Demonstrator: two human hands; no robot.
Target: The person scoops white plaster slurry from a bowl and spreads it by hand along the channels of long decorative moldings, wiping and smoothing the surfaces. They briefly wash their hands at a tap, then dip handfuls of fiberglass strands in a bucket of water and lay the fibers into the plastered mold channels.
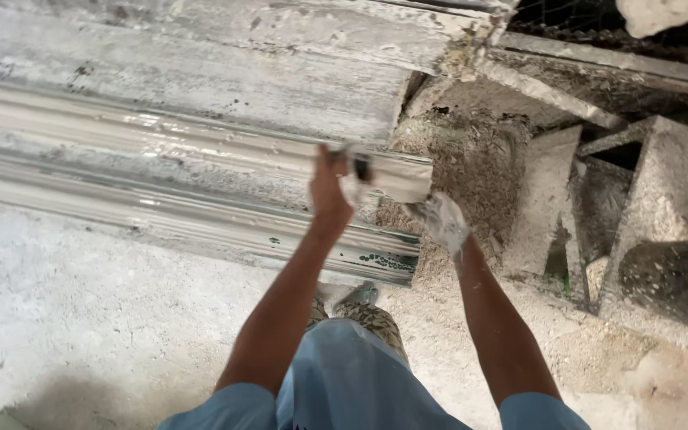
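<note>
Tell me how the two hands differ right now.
The left hand is raised higher and grips a small tool against the wet, glossy plaster moulding; the right hand sits lower, at the moulding's end, with no tool visible. The right hand is thickly coated in white plaster, while the left hand is mostly bare. Both reach forward to the same moulding.

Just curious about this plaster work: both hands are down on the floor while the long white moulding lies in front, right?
Not quite. The head view shows both hands raised at the moulding's end, not on the floor: the left hand grips a tool against it and the plaster-caked right hand sits just beside its end.
</note>
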